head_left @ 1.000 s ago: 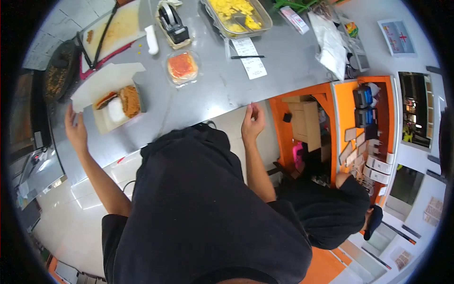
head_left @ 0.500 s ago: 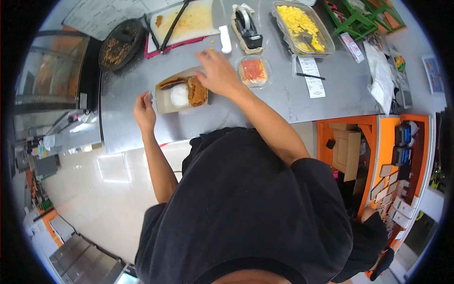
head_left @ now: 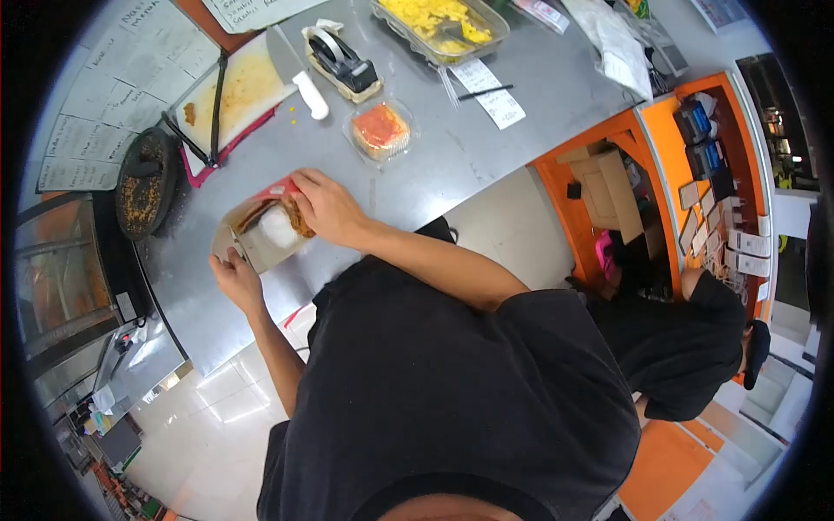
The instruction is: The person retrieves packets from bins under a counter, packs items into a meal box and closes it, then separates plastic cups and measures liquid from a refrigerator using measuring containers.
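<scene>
A paper food box (head_left: pixel 270 258) sits on the metal table, its inside facing up. In it are a white mound that looks like rice (head_left: pixel 279 228), a brown fried piece (head_left: pixel 304 221) and a darker strip along the back. My left hand (head_left: pixel 237 280) grips the box's left side, fingers bent over its edge. At the back right corner, my right hand (head_left: pixel 330 208) holds the wall beside a red flap (head_left: pixel 271 191); its fingers cover part of the brown piece.
Beyond the box lie a clear pack with orange-topped food (head_left: pixel 380 130), a white-handled knife (head_left: pixel 311 95), a tape dispenser (head_left: pixel 343 61) and a receipt (head_left: pixel 491 97). A stone mortar (head_left: pixel 145 187) stands at left. Another person (head_left: pixel 695 347) is at right.
My right hand has come down onto the box, and my left hand has closed on its left side. A red flap now shows at the back. The view has turned.
</scene>
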Action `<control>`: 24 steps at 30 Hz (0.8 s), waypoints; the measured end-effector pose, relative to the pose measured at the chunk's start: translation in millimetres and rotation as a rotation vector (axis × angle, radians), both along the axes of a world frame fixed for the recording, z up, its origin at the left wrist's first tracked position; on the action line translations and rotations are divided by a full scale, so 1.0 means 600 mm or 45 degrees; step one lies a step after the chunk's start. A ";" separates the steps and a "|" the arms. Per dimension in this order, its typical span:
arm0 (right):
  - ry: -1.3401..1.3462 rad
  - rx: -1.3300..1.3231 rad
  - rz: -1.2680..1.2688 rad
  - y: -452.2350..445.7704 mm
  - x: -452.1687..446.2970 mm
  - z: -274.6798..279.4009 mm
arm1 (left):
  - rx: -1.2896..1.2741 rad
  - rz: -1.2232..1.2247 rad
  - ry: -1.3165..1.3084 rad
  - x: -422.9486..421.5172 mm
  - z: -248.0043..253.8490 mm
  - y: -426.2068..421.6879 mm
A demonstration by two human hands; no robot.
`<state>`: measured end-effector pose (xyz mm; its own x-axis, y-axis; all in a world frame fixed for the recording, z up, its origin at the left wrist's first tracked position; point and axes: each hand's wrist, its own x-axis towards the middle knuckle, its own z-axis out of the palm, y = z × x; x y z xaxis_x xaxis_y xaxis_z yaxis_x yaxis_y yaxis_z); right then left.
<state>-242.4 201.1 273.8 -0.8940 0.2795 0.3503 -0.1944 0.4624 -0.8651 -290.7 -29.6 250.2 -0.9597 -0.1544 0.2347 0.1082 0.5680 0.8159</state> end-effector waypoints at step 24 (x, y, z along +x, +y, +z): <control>-0.154 0.165 0.007 0.001 0.014 -0.021 | -0.100 0.319 0.380 0.022 0.010 0.036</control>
